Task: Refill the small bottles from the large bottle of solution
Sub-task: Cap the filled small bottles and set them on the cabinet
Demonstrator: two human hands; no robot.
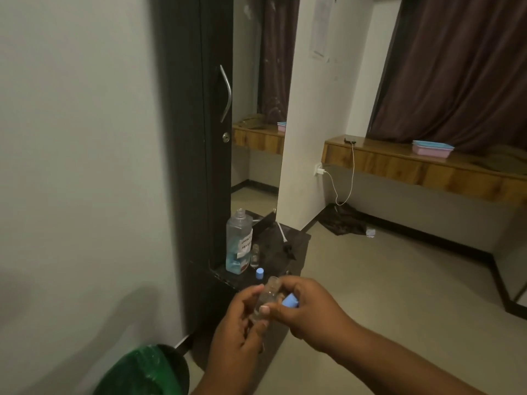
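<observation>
Two hands on one small clear uncapped bottle [266, 299], held upright in the air in front of the dark low tabletop [296, 243]. Left hand [239, 332] fingers closed round the lower body; right hand [306, 306] pinching the upper part w/ thumb and forefinger, light-blue cap [290, 301] tucked in the same fingers. Looks light, rigid, smooth, prob. slippery if wet; glass or plastic, can't tell, so treat as fragile. Best held at mid-body, neck left free for pouring.

Large clear rectangular bottle w/ blue solution at the bottom [239, 242] standing open on the tabletop by the wardrobe; mostly empty, so prob. not heavy. Grip round the flat sides, below the shoulder. Second small clear bottle [255, 255] just beside it, uncapped; another blue cap [259, 273] lying near, in front.
</observation>
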